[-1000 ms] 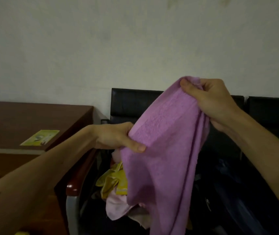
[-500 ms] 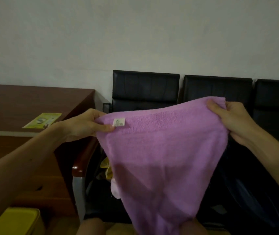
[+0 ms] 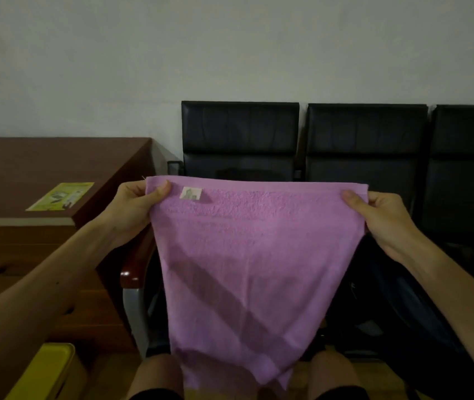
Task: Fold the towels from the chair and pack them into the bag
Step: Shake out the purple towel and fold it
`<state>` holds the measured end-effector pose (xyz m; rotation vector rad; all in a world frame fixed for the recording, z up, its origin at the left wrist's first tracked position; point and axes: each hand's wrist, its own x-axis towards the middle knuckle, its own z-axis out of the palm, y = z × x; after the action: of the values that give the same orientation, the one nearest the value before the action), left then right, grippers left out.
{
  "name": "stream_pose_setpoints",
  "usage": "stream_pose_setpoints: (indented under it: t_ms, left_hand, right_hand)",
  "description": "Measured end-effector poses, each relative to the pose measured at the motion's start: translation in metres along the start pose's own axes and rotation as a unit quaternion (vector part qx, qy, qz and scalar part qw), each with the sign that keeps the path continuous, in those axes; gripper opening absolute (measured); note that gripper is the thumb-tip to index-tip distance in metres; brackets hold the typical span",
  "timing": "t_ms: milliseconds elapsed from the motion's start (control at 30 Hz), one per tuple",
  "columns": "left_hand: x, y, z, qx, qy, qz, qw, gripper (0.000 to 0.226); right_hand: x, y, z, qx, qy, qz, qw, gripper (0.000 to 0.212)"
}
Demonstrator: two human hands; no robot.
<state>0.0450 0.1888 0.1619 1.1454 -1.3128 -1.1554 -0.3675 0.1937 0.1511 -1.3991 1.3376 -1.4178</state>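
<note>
The purple towel (image 3: 244, 255), bunched up a second ago, has been pulled out flat. Its top edge is now drawn nearly straight between two hands that have moved farther apart. The left hand (image 3: 131, 212) pinches the upper left corner, its fingers (image 3: 158, 193) curled over the hem with the thumb on the near side. The right hand (image 3: 380, 217) pinches the upper right corner in the same way. Held in the air before a row of black chairs (image 3: 240, 137), the towel tapers downward to a loose lower edge that hangs between the person's knees (image 3: 155, 373). A small sewn label (image 3: 191, 193) shows on the cloth just beside the left thumb. Behind the towel's right side a dark bulk (image 3: 388, 298) lies on a seat, too dim to identify. At left, a brown tabletop (image 3: 42, 160) carries a yellow-green leaflet (image 3: 61, 196) near its front edge, and a yellow container (image 3: 45, 373) stands on the floor below.
</note>
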Motion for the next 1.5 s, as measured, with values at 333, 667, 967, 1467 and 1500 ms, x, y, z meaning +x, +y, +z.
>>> stream_pose_setpoints:
  t_ms: [333,667,967,1467,1500]
  left_hand:
    - [-0.004,-0.014,0.020,0.037,0.041,0.066,0.996,0.027]
    - [-0.024,-0.026,0.060,0.060,0.021,0.065,0.996,0.036]
    - [-0.045,-0.029,0.109,0.099,-0.043,0.091,0.990,0.033]
    - [-0.047,-0.035,0.121,0.155,0.008,0.110,0.982,0.021]
    - [-0.047,-0.035,0.119,0.166,0.002,0.116,0.979,0.019]
  right_hand:
    - [-0.013,0.011,0.011,0.031,0.004,0.026,0.999,0.022]
    - [-0.040,0.003,0.056,0.032,-0.054,0.021,0.998,0.022]
    - [-0.059,0.005,0.105,-0.013,-0.134,-0.011,0.991,0.029]
    - [-0.076,0.005,0.120,-0.118,-0.196,-0.075,0.971,0.013]
    - [-0.075,0.005,0.119,-0.105,-0.213,-0.065,0.969,0.015]
